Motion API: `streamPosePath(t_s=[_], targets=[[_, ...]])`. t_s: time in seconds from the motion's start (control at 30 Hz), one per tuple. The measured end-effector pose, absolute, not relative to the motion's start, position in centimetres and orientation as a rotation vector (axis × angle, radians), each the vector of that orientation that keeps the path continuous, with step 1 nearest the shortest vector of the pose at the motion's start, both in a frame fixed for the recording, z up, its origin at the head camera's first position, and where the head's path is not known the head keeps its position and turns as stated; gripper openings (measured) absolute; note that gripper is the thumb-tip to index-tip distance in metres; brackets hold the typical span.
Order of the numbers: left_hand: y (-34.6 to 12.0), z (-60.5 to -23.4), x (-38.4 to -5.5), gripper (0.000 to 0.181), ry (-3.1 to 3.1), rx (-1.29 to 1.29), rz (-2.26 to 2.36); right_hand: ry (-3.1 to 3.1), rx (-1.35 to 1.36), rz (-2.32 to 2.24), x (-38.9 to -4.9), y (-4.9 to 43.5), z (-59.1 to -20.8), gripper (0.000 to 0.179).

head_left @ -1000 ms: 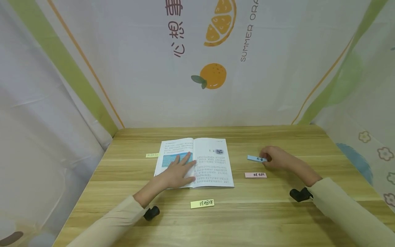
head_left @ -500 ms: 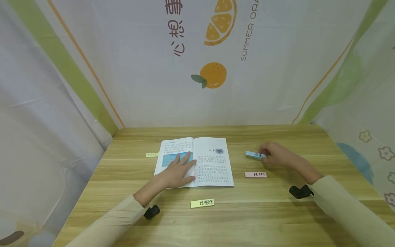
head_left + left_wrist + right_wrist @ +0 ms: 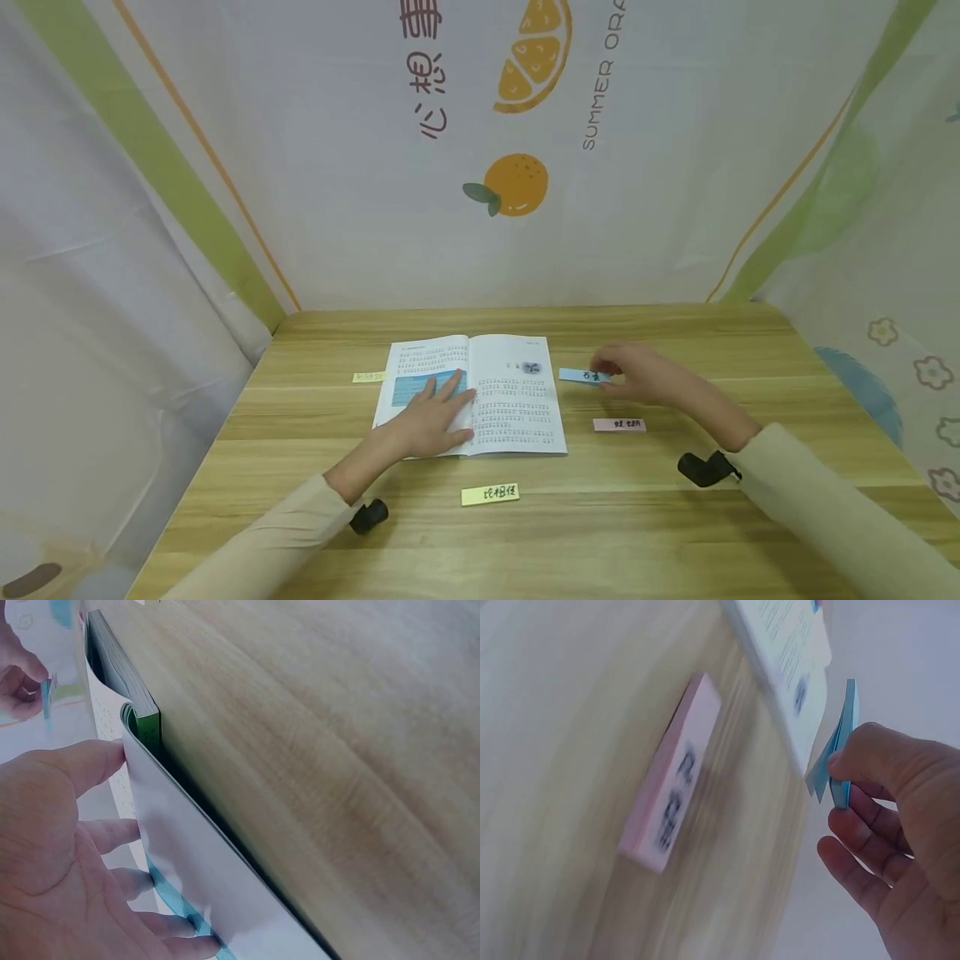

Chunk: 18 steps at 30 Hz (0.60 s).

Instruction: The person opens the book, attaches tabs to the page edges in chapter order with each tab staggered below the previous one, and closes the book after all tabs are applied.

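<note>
An open book (image 3: 517, 417) lies on the wooden table, a blue printed box on its left page. My left hand (image 3: 433, 421) rests on that page with fingers spread, thumb and fingertips near the fold. To the right of the book, my right hand (image 3: 637, 373) pinches a blue sticky note pad (image 3: 579, 376) between thumb and fingers. In the right wrist view a few sheets of the blue pad (image 3: 845, 742) splay away from the rest. Handwriting marks its face. Below the right hand lies a pink sticky note pad (image 3: 619, 425), also with handwriting.
A yellow sticky note pad (image 3: 490, 494) with handwriting lies in front of the book. A pale yellow tab (image 3: 368, 377) sticks out at the book's left edge. A white printed curtain (image 3: 375, 233) hangs behind the table (image 3: 570, 533).
The right hand has lifted the blue sticky note pad and moved left with it, close to the book's right edge. The left hand has stayed in place on the page.
</note>
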<state>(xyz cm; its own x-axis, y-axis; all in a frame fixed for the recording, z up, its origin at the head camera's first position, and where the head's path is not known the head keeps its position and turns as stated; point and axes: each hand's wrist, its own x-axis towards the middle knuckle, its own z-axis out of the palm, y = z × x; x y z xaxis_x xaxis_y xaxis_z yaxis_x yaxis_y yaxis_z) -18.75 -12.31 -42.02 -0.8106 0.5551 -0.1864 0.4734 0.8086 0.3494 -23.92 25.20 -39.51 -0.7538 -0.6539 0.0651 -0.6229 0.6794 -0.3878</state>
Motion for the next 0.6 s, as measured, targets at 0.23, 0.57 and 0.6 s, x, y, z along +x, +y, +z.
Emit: streamPosePath(t_s=[0.23, 0.57, 0.6], targets=[[-12.2, -42.1, -18.7, 0.064, 2.717, 0.79, 0.435, 2.792, -1.152, -0.611, -23.1, 22.5, -38.8, 0.018], [-12.1, -42.1, -18.8, 0.062, 2.744, 0.787, 0.478, 2.793, -1.137, -0.601, -22.1, 20.4, -39.2, 0.02], [-12.1, -42.1, -18.8, 0.062, 2.748, 0.793, 0.501, 2.79, -1.139, -0.607, -22.1, 20.3, -39.2, 0.021]])
